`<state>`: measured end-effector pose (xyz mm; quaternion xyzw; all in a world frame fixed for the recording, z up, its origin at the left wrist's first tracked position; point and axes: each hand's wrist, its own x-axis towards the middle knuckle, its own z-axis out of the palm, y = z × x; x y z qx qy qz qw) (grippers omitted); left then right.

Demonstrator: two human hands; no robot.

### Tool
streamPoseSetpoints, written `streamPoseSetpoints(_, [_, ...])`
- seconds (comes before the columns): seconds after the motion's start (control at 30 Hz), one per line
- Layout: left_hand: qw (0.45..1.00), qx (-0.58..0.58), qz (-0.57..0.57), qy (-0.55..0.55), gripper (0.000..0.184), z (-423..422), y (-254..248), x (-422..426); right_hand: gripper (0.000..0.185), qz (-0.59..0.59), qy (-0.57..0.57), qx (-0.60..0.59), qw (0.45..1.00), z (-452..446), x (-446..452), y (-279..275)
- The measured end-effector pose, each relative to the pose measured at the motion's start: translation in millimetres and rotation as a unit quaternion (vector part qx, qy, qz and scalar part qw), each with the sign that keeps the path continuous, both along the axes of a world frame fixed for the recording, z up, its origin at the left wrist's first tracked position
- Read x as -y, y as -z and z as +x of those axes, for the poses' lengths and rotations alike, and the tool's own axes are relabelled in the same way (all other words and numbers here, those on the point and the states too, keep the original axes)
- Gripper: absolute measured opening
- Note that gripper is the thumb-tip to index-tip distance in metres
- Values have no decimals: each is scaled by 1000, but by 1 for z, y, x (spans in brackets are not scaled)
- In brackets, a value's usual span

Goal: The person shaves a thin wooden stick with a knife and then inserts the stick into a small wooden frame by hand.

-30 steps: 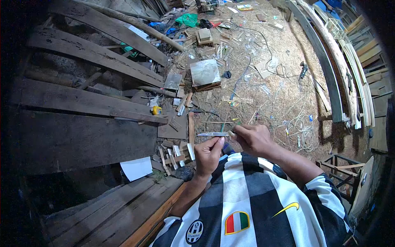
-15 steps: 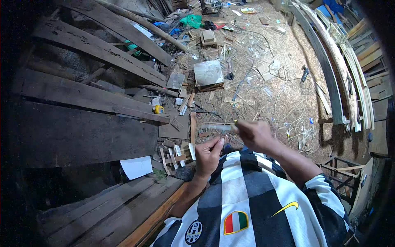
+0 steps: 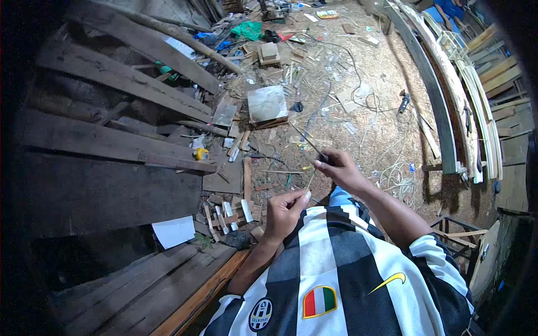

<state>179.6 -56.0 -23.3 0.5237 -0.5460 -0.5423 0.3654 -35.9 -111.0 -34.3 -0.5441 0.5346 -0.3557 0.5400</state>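
My left hand (image 3: pixel 284 213) is closed, with thumb and forefinger pinching a thin, pale sliver of wood (image 3: pixel 311 180) that points up toward the other hand. My right hand (image 3: pixel 343 172) is wrapped round the dark handle of a knife (image 3: pixel 307 139), whose narrow blade shows almost edge-on and slants up to the left. Both hands are in front of the striped shirt, the right one slightly farther out. The knife's handle is partly hidden by my fingers.
Dark planks (image 3: pixel 112 134) fill the left side. A square white-topped block (image 3: pixel 267 103) stands on the littered floor. Long boards (image 3: pixel 443 84) lean at the right, near a power tool (image 3: pixel 403 102) and a coiled cord (image 3: pixel 399 182). A yellow tape measure (image 3: pixel 200 153) lies left.
My right hand has turned and moved slightly left; the blade, pointing left before, now angles up and away. My left hand still pinches the sliver. The whole view has shifted a little.
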Motion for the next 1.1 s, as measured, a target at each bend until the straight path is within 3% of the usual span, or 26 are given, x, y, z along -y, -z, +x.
streamPoseSetpoints(0.1, [999,0,24,35,20,-42,-4,15,25,77,15,94,992,-43,5,4])
streamPoseSetpoints(0.17, [997,19,62,37,21,-72,-9,26,24,84,91,178,976,-76,10,10])
streamPoseSetpoints(0.43, [991,2,102,91,18,-187,-8,64,17,52,114,175,977,-200,27,27])
streamPoseSetpoints(0.5, [992,1,92,87,18,-209,-4,71,27,-90,190,23,977,-213,32,28])
streamPoseSetpoints(0.53, [992,-3,104,67,18,-217,-4,73,26,-50,183,-63,980,-223,30,0])
streamPoseSetpoints(0.57, [992,-7,114,46,18,-224,-4,75,26,-50,181,-59,980,-227,29,0])
streamPoseSetpoints(0.63, [995,-17,93,26,17,-234,1,78,23,-187,151,-203,949,-235,26,1])
streamPoseSetpoints(0.77, [996,-2,95,-5,14,-244,5,91,20,-263,45,-217,939,-233,20,7])
streamPoseSetpoints(0.9, [995,-27,98,8,12,-248,3,105,21,-242,11,-256,936,-229,28,16])
streamPoseSetpoints(0.97, [994,-32,102,12,12,-247,3,113,20,-253,13,-258,932,-236,40,20])
streamPoseSetpoints(1.1, [992,-56,114,-3,14,-242,13,132,22,-193,130,-327,916,-257,77,36])
